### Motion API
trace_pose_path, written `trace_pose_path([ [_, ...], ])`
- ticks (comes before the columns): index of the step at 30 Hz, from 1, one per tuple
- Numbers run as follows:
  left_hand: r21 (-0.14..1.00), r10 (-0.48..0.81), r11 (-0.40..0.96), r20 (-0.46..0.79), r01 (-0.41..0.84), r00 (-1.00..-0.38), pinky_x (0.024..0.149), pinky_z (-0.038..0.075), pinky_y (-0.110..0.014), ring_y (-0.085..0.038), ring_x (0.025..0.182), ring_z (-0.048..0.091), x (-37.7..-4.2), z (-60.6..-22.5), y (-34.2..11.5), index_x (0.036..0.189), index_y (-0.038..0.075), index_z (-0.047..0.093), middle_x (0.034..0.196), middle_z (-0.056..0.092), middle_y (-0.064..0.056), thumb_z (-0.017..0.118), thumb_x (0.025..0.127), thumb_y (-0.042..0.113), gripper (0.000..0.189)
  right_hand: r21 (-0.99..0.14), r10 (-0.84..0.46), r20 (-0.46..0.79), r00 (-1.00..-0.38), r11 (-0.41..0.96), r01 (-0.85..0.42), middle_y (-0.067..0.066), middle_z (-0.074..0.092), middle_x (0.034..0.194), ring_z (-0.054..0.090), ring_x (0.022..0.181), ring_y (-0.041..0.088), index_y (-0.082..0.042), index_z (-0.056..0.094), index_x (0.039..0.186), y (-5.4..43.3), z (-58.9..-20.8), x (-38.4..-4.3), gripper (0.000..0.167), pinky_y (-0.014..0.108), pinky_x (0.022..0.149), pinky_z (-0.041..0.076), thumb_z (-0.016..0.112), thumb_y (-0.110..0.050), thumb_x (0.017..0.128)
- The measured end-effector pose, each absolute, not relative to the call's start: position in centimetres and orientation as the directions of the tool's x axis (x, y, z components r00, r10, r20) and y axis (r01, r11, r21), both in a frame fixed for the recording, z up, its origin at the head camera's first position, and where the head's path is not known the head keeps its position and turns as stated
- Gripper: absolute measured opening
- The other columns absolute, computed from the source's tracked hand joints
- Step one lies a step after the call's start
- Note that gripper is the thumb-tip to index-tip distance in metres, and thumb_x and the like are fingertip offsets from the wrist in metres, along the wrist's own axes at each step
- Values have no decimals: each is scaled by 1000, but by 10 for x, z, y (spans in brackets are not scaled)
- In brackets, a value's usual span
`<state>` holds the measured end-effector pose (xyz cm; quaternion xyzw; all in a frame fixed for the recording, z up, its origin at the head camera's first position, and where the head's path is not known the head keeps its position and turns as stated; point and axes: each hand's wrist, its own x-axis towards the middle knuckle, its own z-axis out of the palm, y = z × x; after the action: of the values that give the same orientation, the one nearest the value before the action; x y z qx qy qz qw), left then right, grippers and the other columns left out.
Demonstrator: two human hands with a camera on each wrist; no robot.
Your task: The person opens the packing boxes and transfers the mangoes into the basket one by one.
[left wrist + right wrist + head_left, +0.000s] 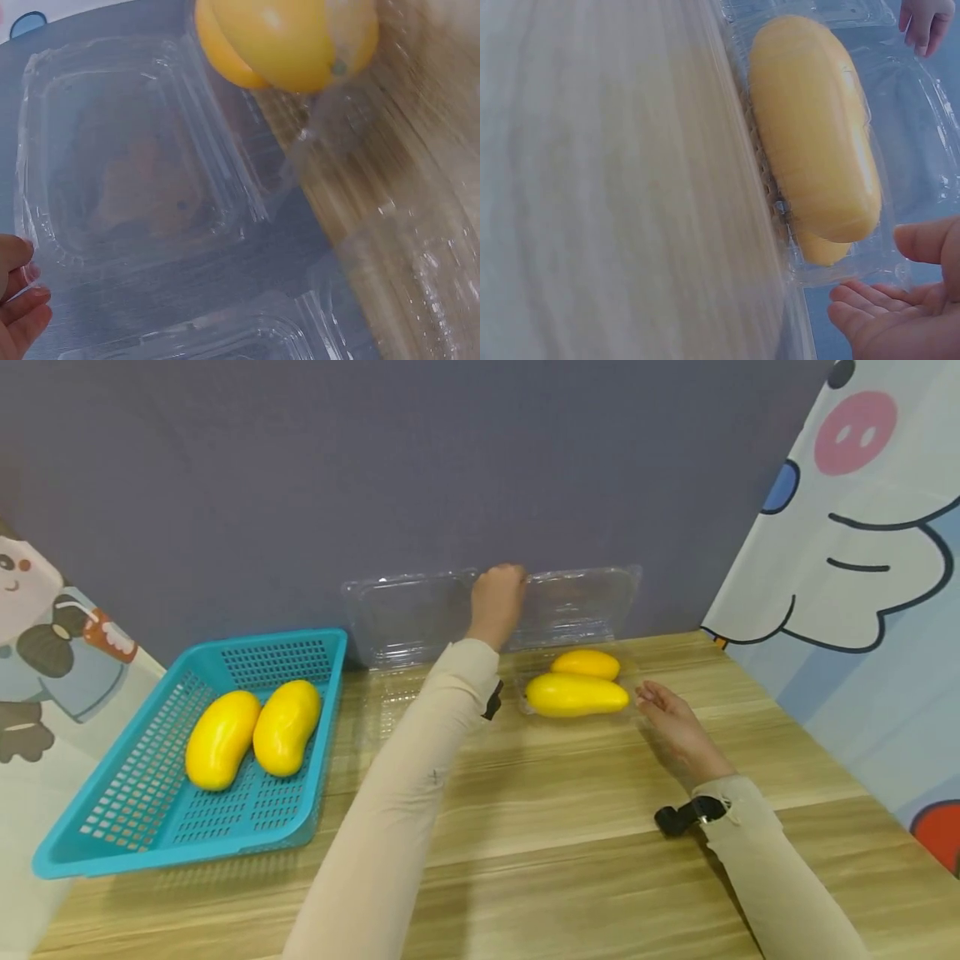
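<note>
Our left hand (498,602) curls at the corner of the upright plastic lid (577,602) — whether it pinches, we cannot tell — while our right hand (678,727), fingers relaxed, hovers beside the tray (821,280) holding two mangoes (576,694). We should swing the lid evenly, steadying the tray.

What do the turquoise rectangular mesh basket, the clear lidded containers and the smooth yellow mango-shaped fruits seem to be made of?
Turquoise basket: apparently rigid, semi-gloss plastic, judging by its moulded mesh walls.

Clear containers: likely thin, glossy plastic, see-through with bright glints along the ridges.

Yellow fruits: smooth, shiny, evenly coloured; real skin or moulded plastic, unclear which.
</note>
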<state>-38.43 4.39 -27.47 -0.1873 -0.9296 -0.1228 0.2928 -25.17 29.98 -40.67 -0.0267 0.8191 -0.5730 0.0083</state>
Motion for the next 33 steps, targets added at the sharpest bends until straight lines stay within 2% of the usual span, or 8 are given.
trace_pose_path([
  [5,18,304,923,578,385,-757,71,56,-33,-22,83,67,-388,-275,43,98,9,70,94,71,-6,53,92,6,18,-945,-53,35,-998,323,-50,33,12,150,13,140,42,12,2,145,299,-408,-255,60,51,113,13,35,-14,103],
  [9,-87,354,926,533,366,-769,88,50,-31,-21,100,62,-392,-276,44,113,10,67,111,68,-4,50,94,8,25,-946,-60,39,-997,320,-56,33,12,150,13,139,42,13,2,145,299,-406,-253,60,52,113,13,35,-12,102],
  [12,-140,382,922,480,361,-790,103,40,-33,-22,115,55,-394,-275,44,125,9,59,123,62,-5,49,96,14,32,-946,-60,38,-997,320,-55,33,12,150,13,140,43,13,2,145,299,-406,-252,59,52,113,13,35,-12,102],
  [16,-160,384,923,434,349,-815,111,30,-35,-26,127,45,-394,-275,44,135,6,50,133,55,-8,53,94,18,42,-945,-58,34,-998,322,-51,33,13,150,13,140,42,13,3,145,299,-406,-251,60,52,113,13,35,-13,103],
  [26,-193,375,925,330,327,-866,116,14,-40,-32,139,26,-395,-276,41,145,1,33,148,36,-14,48,95,11,53,-948,-70,5,-998,318,-27,31,11,151,11,140,42,11,1,146,298,-405,-253,60,52,113,13,35,-15,103],
  [33,-208,364,927,304,311,-881,117,12,-40,-31,140,23,-391,-276,37,146,2,29,150,33,-13,59,88,12,66,-947,-66,11,-998,318,-31,32,12,150,13,140,42,12,2,145,298,-406,-255,60,52,113,14,35,-15,103],
])
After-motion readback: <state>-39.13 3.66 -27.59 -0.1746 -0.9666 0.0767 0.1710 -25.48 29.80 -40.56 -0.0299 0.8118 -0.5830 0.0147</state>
